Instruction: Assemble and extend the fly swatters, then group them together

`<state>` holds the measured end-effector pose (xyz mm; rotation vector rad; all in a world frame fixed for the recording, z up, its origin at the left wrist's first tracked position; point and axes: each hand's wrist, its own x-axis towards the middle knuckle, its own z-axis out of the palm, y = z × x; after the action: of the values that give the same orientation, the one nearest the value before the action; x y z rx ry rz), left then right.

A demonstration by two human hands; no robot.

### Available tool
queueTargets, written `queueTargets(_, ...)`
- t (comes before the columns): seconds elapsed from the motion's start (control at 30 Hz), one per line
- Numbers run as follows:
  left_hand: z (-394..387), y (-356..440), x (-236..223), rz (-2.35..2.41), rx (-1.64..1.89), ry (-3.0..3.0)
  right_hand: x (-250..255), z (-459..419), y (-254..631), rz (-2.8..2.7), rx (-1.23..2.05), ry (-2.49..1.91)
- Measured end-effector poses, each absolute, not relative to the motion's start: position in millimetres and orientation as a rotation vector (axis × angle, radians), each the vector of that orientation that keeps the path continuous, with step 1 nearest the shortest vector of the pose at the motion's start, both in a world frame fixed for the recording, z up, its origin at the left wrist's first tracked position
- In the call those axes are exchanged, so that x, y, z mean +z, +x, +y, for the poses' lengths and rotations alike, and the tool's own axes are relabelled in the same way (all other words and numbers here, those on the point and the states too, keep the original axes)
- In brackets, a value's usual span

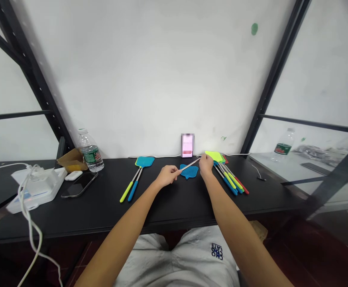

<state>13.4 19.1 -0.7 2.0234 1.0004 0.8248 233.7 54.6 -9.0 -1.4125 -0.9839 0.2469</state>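
My left hand [168, 175] pinches one end of a thin metal rod [191, 164]. Closed round the rod's other end is my right hand [206, 164], which hides that end. The rod slants up to the right over the table. Beneath it lies a blue fly swatter head [189, 172], detached, its short socket pointing toward me. To the left rest two fly swatters [138, 175], one with a yellow-green grip and one with a blue grip. Just right of my right hand, several more fly swatters [229, 175] overlap in a fan, with blue, yellow-green and red grips.
A phone [187, 145] leans upright against the wall. On the left are a water bottle [90, 153], a cardboard box [73, 160], a dark phone [79, 185], a white earbud case [73, 175] and a white box [38, 187] with cables. Black frame posts border both sides of the black table [102, 211].
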Motion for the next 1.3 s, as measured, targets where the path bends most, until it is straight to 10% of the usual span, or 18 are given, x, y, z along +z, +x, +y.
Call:
queueTargets(0.4, 27, 3, -2, 1.767, 0.851, 2.265, -9, 55, 238, -0.843, 0.165, -1.5)
queueTargets(1.3, 26, 2, -5, 1.746, 0.794, 2.332, -8, 50, 219, -1.117, 0.398, -1.435)
